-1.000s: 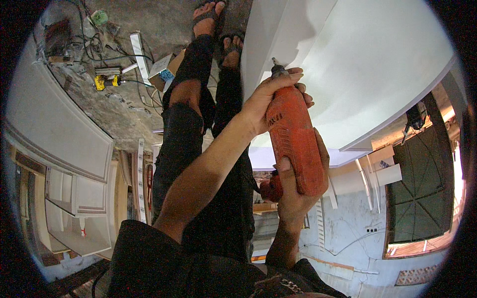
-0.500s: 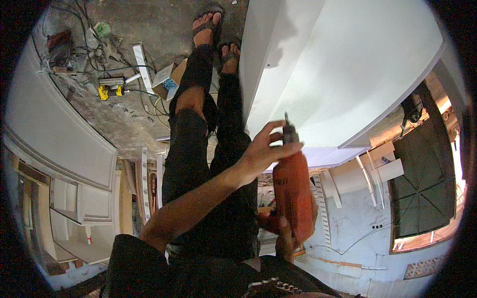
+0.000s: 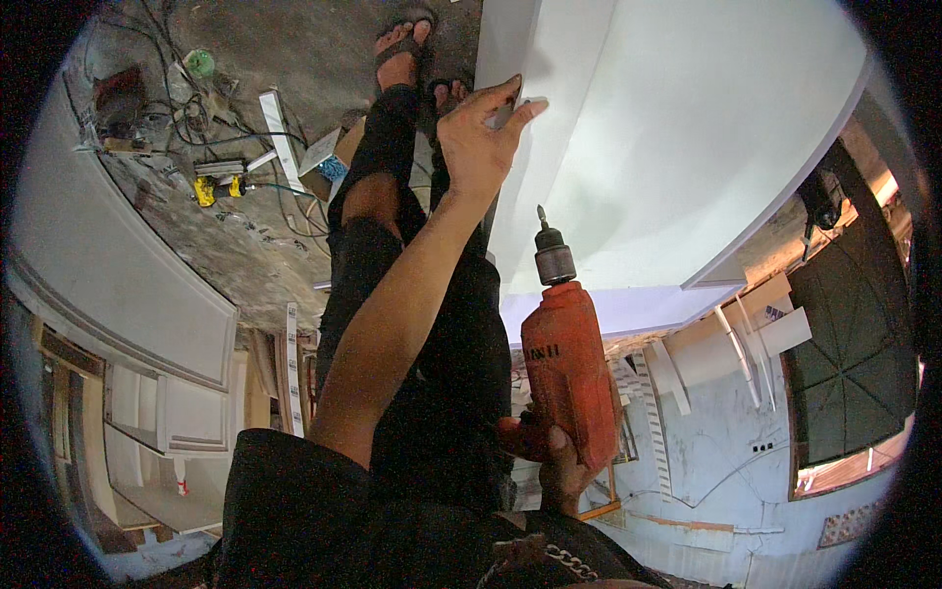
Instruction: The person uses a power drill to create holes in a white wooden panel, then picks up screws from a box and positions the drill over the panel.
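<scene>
My right hand (image 3: 561,469) grips an orange power drill (image 3: 567,368) by its handle, low in front of my body. The drill's dark chuck and short bit (image 3: 542,218) point away from me, in front of the white panel. My left hand (image 3: 481,142) is stretched forward to the edge of a large white panel piece (image 3: 677,128). Thumb and forefinger are spread at the panel's narrow side face, and I see nothing between them. The other fingers are partly hidden.
On the floor at left lie a yellow-and-black power tool (image 3: 218,188), tangled cables (image 3: 186,108), a white strip (image 3: 282,137) and an open box (image 3: 324,162) with blue contents. White cabinet pieces (image 3: 128,265) stand further left. A pale blue wall (image 3: 706,442) is at right.
My left hand has left the drill's chuck and moved forward to the panel's edge, its fingers spreading. The drill has shifted slightly left and stays in my right hand.
</scene>
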`<state>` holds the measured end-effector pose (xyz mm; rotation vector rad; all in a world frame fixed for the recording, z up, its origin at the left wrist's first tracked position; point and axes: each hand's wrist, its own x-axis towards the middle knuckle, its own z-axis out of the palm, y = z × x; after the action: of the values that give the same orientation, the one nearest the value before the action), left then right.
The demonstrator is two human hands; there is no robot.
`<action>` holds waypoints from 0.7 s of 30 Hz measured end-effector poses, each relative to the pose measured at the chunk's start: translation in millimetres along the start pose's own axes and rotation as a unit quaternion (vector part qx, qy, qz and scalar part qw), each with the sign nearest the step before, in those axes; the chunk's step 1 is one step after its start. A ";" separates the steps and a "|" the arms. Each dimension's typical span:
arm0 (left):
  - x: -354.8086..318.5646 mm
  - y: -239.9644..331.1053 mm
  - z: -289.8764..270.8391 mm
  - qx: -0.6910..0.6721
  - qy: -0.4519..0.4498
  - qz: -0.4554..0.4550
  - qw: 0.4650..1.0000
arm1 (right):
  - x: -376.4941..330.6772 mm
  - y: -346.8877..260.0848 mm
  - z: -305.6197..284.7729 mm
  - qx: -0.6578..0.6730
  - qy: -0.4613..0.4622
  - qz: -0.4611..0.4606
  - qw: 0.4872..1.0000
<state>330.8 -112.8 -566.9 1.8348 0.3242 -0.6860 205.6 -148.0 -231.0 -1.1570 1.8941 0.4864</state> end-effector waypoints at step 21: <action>-1.8 -5.6 -3.8 0.139 0.065 0.098 0.983 | 21.7 37.2 -16.7 0.038 -0.017 -0.039 0.998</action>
<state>327.6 -107.0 -569.2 2.1495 0.1334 -0.4953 161.1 -152.5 -242.8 -1.1606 1.8153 0.3857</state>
